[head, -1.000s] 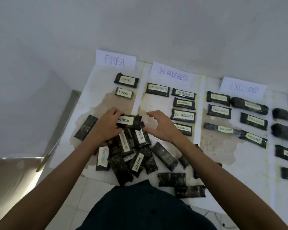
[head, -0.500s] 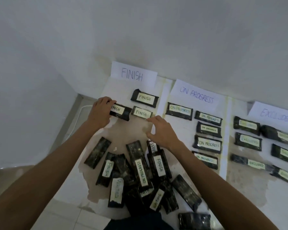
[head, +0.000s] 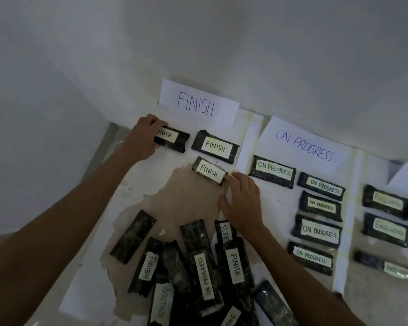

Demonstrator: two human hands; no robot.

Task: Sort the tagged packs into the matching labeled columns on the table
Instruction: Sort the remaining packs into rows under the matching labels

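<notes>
FINISH pack (head: 172, 139) in left hand (head: 143, 137), 2 beside

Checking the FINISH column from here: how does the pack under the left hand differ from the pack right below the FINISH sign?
The left-hand pack is gripped by the left hand, its tag's first letter covered; the pack below the sign lies free with its whole tag showing. The left-hand pack sits nearer the table's left edge. Both are dark, tagged FINISH.

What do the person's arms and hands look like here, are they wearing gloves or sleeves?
No gloves and no sleeves in view. Both forearms are bare up to the frame's edge. The left hand and the right hand are bare too, with no rings, watch or wristband that I can see. The picture is dim, so small details could be missed.
</notes>
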